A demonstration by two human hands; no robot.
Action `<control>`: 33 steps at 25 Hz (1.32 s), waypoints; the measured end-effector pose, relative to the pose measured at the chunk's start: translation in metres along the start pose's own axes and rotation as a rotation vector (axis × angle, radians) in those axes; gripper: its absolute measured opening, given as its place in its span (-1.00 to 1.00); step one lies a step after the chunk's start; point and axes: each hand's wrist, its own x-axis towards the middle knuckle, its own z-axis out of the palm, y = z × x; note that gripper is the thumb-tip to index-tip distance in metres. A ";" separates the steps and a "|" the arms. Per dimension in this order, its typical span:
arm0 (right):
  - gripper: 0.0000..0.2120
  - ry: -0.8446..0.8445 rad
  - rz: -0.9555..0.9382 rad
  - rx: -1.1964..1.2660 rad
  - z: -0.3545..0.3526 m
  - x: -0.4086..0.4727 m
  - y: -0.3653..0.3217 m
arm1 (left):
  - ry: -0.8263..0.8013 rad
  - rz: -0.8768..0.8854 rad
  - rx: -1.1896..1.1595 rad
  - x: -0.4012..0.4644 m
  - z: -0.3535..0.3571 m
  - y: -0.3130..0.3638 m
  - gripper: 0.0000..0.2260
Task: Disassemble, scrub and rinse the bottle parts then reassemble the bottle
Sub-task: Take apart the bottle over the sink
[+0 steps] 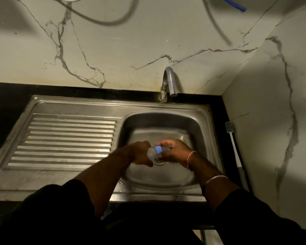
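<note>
Over the sink (198, 121), my left hand (141, 152) grips the bottle (152, 152); my right hand (173, 151), at 3 o'clock, grips its blue ring (158, 149). I should twist slowly, holding tight.

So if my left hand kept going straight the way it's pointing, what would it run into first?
Probably the right hand: the left hand points rightward along the bottle both grip over the sink.
</note>
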 end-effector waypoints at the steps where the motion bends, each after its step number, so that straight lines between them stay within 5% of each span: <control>1: -0.54 0.048 -0.023 -0.055 -0.003 0.005 0.002 | -0.004 -0.030 -0.062 0.002 0.002 -0.002 -0.31; 7: -0.71 0.094 0.122 -0.043 -0.006 0.031 0.022 | -0.080 -0.132 -0.115 0.024 0.021 -0.024 -0.34; 12: -0.62 0.083 0.222 -0.363 0.021 0.076 0.070 | -0.173 -0.163 0.050 0.051 0.064 -0.051 -0.36; 21: -0.67 -0.026 0.145 -0.591 0.044 0.104 0.098 | -0.063 -0.149 0.176 0.077 0.114 -0.075 -0.51; 33: -0.70 -0.002 0.100 -0.661 0.043 0.093 0.098 | -0.060 -0.131 0.362 0.075 0.103 -0.046 -0.41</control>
